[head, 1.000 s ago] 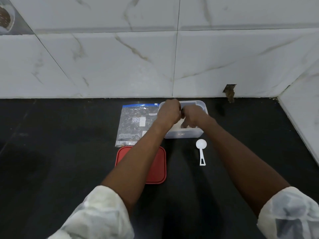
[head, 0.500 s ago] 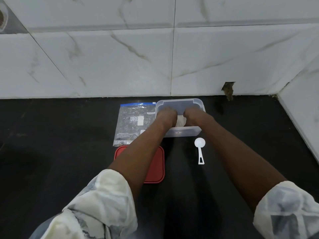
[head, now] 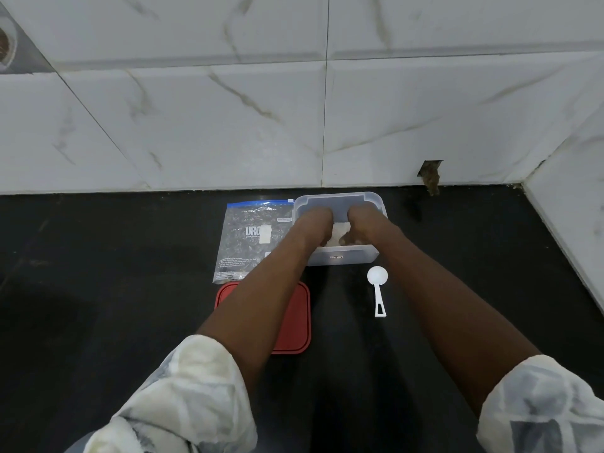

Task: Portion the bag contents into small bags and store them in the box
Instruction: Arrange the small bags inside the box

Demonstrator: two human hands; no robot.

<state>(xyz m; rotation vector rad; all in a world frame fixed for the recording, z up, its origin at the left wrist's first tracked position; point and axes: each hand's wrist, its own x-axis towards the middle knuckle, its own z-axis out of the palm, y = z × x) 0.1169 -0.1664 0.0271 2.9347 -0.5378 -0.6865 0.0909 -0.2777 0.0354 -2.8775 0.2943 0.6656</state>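
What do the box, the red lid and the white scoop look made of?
Clear rectangular box: likely translucent plastic; its wall looks frosted. Flat red lid: seemingly matte plastic, moulded rim. Small white scoop: probably smooth plastic, one moulded piece.

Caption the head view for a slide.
Left hand and right hand in the clear box, small bag between them; zip bag, red lid, white scoop beside it.

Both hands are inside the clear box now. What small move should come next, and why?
Probably leave the bag there and lift both hands out. The left hand and right hand are down inside the box, at a small pale bag that seems to lie on its floor. The red lid lies apart from the box.
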